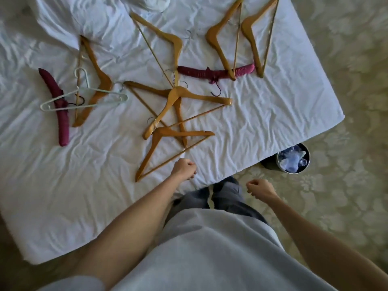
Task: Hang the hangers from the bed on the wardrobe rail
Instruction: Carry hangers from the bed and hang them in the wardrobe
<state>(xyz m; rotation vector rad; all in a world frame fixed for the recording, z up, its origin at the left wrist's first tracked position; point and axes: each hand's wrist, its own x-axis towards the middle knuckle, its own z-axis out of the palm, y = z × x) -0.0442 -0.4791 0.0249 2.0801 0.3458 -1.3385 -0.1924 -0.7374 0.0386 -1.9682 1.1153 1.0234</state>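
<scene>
Head view, looking down. No writing or labels readable anywhere.

Container: round bin (293, 158) on the carpet (346, 80), beyond the right hand, just off the bed's corner. Holds crumpled pale blue and clear plastic waste.

Left hand (183, 169): over the bed (63, 175) edge, fingers curled under, nothing in its grasp. Right hand (260, 188): over the carpet beside the bed, fingers curled likewise, holding nothing. Hands well apart, the person's legs between them.

Hangers, all on the white sheet, all ahead of the hands:
- Near wooden hanger (168, 150): just beyond the left hand, its bar end close to the knuckles; not touching as far as can be told.
- Two more wooden hangers crossed above it: top one (189, 97), under one (147, 89). Overlapping in a pile.
- Long wooden hanger (168, 40) further out, its lower end reaching the pile.
- Far left of the left hand: maroon padded hanger (60, 114), white plastic hanger (84, 97) lying across it, tall wooden hanger (94, 80) under the plastic one.
- Second maroon hanger (210, 73) beyond and between the hands, dark hook pointing toward the person.
- Farthest, beyond the right hand: pair of wooden hangers (220, 40), (254, 38) side by side, their lower tips lying over the maroon one's end.

Rumpled bedding (73, 17) at the far left corner.
</scene>
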